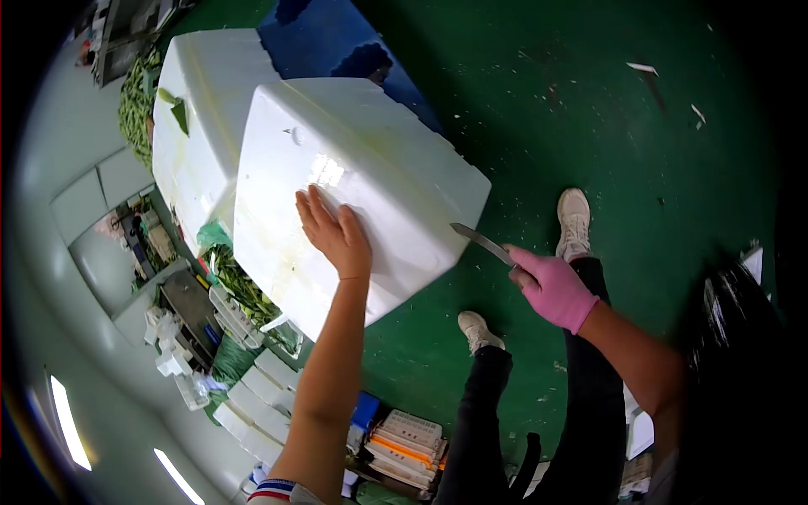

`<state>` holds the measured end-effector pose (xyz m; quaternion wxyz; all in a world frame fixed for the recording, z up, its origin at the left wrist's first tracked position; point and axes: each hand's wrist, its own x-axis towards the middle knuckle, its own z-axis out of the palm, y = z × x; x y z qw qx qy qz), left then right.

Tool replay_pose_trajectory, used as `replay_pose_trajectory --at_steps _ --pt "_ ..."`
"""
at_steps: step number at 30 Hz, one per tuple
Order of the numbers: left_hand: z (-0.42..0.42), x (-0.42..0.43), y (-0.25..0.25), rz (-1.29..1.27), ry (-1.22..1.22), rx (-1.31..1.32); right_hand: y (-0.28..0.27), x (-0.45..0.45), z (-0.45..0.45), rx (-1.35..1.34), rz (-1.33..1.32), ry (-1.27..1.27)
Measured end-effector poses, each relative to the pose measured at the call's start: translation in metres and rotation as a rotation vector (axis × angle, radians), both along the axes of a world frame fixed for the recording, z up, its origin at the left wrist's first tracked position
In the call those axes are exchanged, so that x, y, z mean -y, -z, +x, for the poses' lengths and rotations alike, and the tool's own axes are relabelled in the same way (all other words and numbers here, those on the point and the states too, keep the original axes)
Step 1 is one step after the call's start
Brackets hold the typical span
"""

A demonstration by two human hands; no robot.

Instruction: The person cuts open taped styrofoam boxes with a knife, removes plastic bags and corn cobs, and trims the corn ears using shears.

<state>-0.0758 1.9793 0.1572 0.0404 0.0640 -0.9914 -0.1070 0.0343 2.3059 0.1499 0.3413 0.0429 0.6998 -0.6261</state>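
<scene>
A large white foam box (396,168) takes up the middle of the view, its smooth, yellow-stained faces toward me. My left hand (338,240) is bare and lies flat on one of those faces, fingers stretched out. In a pink glove, my right hand (551,288) is closed around the handle of a knife (484,242). The blade points at the lower right edge of the box; whether its tip touches the foam I cannot tell.
Another white foam box (202,101), with a green leaf on it, stands beside the first. Behind lies a blue container (328,34). Leafy greens (240,282) and stacked crates (404,450) are nearby. White scraps dot the green floor (589,126); a black bag (728,320) is at right.
</scene>
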Motion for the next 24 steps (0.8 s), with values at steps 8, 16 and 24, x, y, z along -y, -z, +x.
replay_pose_trajectory --at_steps 8,16,24 --pt "0.219 0.312 -0.033 0.944 -0.852 0.027 -0.018 0.078 0.072 0.038 0.053 0.466" --pt "0.304 0.338 -0.015 1.008 -1.076 0.293 -0.006 0.172 0.093 -0.126 0.228 0.855" --pt "0.360 0.234 -0.039 1.314 -0.942 0.453 0.017 0.127 0.035 -0.174 0.029 0.886"
